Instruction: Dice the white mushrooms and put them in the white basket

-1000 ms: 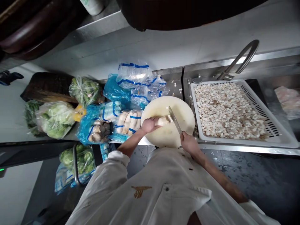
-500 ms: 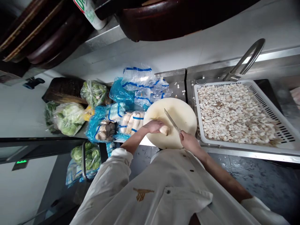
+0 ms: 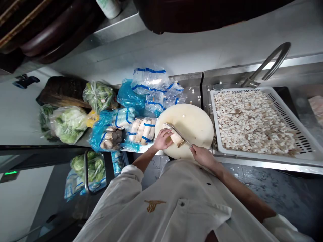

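A round, pale cutting board (image 3: 199, 121) sits at the counter's front edge. On its left part lies a thick, whitish mushroom (image 3: 176, 137) with a brown end, gripped from the left by my left hand (image 3: 163, 139). My right hand (image 3: 202, 155) is closed round the handle of a knife (image 3: 185, 140), whose blade lies along the right side of the mushroom. One small white piece (image 3: 183, 116) rests near the board's back. Left of the board is a clear bag of whole mushrooms (image 3: 145, 131) with blue stripes.
Right of the board, a white basket (image 3: 218, 134) of diced pieces stands by a curved faucet (image 3: 274, 60). Blue and clear plastic bags (image 3: 148, 80), bagged greens (image 3: 69, 124) and a dark wooden block (image 3: 63, 90) line the left. Large dark vessels (image 3: 202, 15) hang over the back.
The mushroom, upright or foreshortened in my left hand before, now lies lengthwise on the board. The knife blade has come down-left against it. The view has shifted slightly.
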Available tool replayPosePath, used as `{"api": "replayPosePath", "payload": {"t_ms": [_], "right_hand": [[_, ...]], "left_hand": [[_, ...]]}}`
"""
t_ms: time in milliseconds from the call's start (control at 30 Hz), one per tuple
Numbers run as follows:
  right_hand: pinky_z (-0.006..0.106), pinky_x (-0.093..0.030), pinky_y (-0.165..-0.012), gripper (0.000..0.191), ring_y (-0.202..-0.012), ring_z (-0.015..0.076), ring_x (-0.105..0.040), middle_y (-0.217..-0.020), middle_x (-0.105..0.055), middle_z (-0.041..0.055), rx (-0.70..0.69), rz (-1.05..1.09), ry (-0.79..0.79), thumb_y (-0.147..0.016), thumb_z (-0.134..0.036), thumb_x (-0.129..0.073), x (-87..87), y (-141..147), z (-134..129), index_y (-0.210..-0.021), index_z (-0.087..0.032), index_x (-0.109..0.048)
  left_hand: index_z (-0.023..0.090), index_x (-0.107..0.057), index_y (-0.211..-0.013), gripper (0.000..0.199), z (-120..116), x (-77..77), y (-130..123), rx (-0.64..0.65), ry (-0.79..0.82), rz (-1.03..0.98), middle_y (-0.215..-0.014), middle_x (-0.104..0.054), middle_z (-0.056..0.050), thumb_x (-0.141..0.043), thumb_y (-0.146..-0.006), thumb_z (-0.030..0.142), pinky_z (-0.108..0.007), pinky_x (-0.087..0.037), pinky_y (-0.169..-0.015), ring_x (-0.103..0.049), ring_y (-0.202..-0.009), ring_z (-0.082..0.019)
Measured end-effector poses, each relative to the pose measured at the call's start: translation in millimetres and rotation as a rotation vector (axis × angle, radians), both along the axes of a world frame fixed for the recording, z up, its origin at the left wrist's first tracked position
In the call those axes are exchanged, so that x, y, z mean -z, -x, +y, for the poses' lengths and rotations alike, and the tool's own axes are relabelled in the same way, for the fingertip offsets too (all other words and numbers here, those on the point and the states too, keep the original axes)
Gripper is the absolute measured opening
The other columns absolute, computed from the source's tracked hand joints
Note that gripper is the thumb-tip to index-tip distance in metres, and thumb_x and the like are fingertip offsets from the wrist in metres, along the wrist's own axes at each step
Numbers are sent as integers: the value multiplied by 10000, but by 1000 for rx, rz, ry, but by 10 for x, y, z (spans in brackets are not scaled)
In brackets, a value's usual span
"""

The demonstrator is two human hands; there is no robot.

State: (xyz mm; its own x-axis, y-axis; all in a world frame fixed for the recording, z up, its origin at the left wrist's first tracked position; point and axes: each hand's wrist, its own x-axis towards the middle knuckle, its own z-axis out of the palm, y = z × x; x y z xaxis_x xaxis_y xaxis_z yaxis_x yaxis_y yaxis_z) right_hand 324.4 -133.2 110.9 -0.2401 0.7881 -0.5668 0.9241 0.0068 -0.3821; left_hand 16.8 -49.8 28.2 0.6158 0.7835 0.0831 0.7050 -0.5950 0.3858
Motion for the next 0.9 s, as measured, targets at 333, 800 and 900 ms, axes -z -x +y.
{"api": "replayPosePath", "payload": {"t_ms": [333,800,900], "right_hand": [[299,-426,-758,489,-886,265,-751,-957,-790,109,42,-155,-93,-1143,-519,-260,-437,264,66,-1194,-246,-662],[300,-452,-809,447,-957,261,-760,-1034,-793,132,39,-205,22,-1149,-466,-287,-355,566,379,-1244,-219,-648],[307,-461,-840,452,-1024,263,-754,-1123,-788,149,77,-205,49,-1153,-438,-273,-182,775,570,-1308,-209,-630]], "left_hand": [[247,-673,-1363,556,270,83,-63,44,58,-82,-1422,-596,-146,-658,-957,625,-549,-342,-1263,-459,-1454,-327],[259,-670,-1373,569,304,152,-46,61,107,-172,-1475,-587,-136,-643,-963,653,-532,-333,-1268,-457,-1455,-337],[244,-684,-1357,575,299,179,-40,75,77,-184,-1460,-589,-141,-650,-959,657,-518,-345,-1261,-458,-1447,-333]]}}
